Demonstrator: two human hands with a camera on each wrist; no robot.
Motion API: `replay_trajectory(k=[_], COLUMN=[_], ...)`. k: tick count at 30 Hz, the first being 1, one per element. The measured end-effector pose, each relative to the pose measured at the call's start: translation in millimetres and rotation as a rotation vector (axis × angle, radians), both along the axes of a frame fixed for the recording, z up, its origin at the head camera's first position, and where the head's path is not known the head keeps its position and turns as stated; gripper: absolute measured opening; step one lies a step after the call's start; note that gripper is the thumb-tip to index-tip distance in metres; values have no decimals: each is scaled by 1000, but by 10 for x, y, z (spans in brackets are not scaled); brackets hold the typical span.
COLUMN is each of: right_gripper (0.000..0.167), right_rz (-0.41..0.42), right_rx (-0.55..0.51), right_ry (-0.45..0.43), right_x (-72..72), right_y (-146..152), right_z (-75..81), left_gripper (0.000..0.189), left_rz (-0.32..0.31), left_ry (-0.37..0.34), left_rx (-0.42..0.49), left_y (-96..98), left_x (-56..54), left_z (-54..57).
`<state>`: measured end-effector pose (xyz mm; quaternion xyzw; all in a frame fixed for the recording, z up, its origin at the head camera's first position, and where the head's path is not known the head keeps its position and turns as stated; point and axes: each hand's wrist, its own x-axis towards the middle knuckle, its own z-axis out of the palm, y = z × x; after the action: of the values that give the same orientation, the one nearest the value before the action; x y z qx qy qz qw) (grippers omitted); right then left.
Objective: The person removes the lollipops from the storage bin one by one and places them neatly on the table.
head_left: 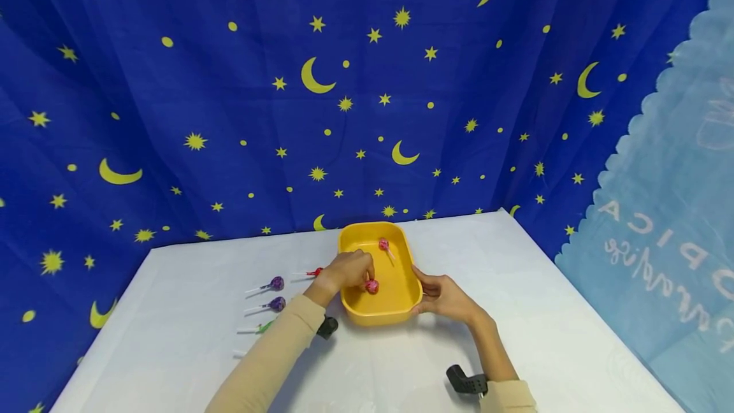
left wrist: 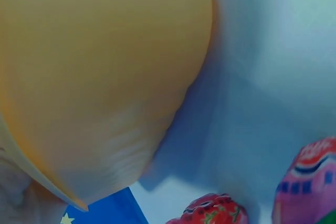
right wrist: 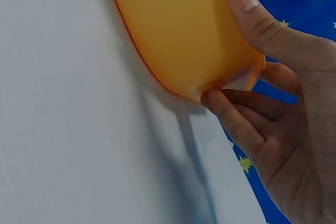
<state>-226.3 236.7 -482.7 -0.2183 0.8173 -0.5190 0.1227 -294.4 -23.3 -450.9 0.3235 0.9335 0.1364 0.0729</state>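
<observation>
In the head view a yellow plastic tray sits on the white table. My left hand reaches over its left side and appears to pinch the stick of a pink-red lollipop low inside; the stick itself is hidden by the fingers. Another pink lollipop lies near the tray's far end. My right hand grips the tray's right wall, thumb and fingers on it, as the right wrist view shows close up. The left wrist view is mostly filled by the tray's outer wall.
Left of the tray lie a red lollipop, purple lollipops, a green lollipop and a white stick, partly behind the left arm. A blue star-patterned curtain hangs behind the table, with a light-blue cloth at right.
</observation>
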Motion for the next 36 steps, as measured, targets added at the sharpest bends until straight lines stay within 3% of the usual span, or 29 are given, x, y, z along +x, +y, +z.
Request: replay_trajectory(k=[5, 12, 16, 22, 28, 36], right_gripper=[94, 94, 94, 97, 96, 96], right_rz=[26, 38, 33, 7, -5, -15], right_rx=[-19, -34, -41, -45, -33, -9], right_ry=[-6, -27, -37, -33, -28, -10], right_x=[-10, -34, -30, -9, 2, -1], right_y=[-62, -124, -137, -91, -57, -8], right_z=[-21, -52, -55, -37, -45, -17], left_gripper=[19, 11, 17, 13, 21, 18], left_rz=[23, 37, 61, 33, 63, 70], left_ry=[-16, 13, 16, 44, 8, 42], left_rx=[33, 129, 166, 208, 244, 242], left_y=[-78, -194, -232, -264, -311, -416], left_x=[33, 92, 140, 191, 264, 372], left_z=[-22, -12, 59, 198, 316, 455])
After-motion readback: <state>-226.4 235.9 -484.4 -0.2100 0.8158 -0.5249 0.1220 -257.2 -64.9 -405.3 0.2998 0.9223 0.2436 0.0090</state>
